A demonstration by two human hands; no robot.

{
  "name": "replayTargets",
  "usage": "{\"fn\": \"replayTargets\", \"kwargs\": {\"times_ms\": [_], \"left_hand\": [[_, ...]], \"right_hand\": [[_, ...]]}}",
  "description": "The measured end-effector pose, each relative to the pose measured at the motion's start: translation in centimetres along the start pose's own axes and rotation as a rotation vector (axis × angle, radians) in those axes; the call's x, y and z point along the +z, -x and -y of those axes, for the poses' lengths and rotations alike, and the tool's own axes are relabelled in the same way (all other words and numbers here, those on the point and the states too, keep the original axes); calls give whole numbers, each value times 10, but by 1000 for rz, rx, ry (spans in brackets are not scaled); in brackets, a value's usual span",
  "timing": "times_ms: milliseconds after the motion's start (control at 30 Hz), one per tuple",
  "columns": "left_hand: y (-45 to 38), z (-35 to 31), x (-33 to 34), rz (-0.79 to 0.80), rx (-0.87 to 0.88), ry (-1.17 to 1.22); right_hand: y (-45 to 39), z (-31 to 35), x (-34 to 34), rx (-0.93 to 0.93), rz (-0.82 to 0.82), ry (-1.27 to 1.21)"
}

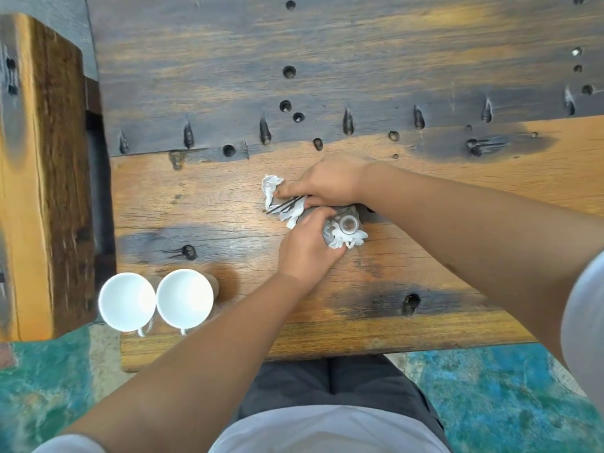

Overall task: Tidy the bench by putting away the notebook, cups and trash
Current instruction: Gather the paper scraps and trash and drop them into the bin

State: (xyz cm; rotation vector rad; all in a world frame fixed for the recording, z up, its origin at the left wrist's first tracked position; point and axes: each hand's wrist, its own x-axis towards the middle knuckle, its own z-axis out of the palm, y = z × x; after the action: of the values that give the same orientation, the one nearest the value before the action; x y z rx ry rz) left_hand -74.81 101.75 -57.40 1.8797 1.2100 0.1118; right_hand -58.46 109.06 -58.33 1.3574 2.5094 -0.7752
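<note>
Gathering the crumpled trash [294,210] on the counter [457,191] goes best with both hands, left hand [307,253] and right hand [330,184], each grip pinching tissue, bunching everything tight before lifting.

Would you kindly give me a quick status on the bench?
Left hand and right hand gathering crumpled trash. Two white cups waiting, near edge. Nothing blocking.

One view only, from a wide-angle camera on the person's head, looking almost straight down. It sits close above the desk [327,76], whose near edge crosses the lower part of the picture; the person's lap and the floor [490,387] fill the bottom. Straight edges bow toward the picture's sides.
</note>
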Motion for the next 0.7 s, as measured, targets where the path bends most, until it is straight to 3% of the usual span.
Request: {"fn": "replayTargets", "kwargs": {"times_ms": [233, 500, 700], "left_hand": [[27, 18, -6, 26, -60, 159], [59, 25, -25, -76, -222, 369], [73, 22, -54, -170, -212, 403]], "right_hand": [[-7, 15, 8, -11, -92, 62], [-2, 30, 2, 128, -381, -311], [15, 43, -12, 281, -540, -393]]}}
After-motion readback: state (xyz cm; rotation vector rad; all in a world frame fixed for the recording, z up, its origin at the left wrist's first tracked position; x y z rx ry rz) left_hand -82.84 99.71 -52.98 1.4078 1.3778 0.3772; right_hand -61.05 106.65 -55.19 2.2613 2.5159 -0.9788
